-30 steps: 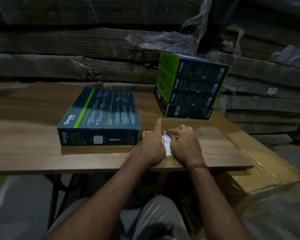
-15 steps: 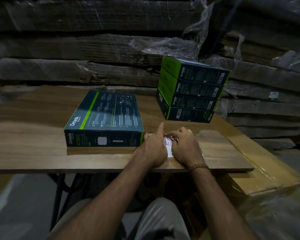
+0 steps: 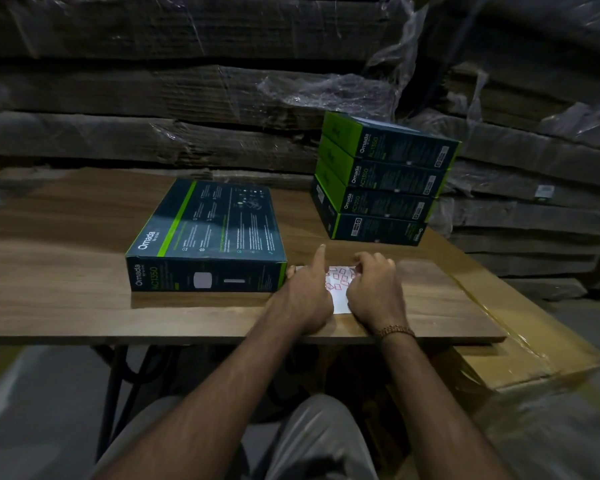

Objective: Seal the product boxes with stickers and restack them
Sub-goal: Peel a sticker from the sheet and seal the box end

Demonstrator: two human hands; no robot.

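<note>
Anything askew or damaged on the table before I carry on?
The stack of four boxes is uneven: the upper ones sit shifted right of the bottom one. The single box lies flat, undamaged.

Both forearms are bare from elbow to wrist; no sleeve is visible. The left hand [image 3: 303, 299] carries no ring, watch or band. The right hand [image 3: 374, 292] is likewise bare, but just behind it, on the wrist, sits a bracelet [image 3: 395, 331] of small gold-coloured beads or links, worn close. Below and between the forearms, light grey trousers [image 3: 321, 441] cover the lap, the fabric plain and unmarked.
</note>
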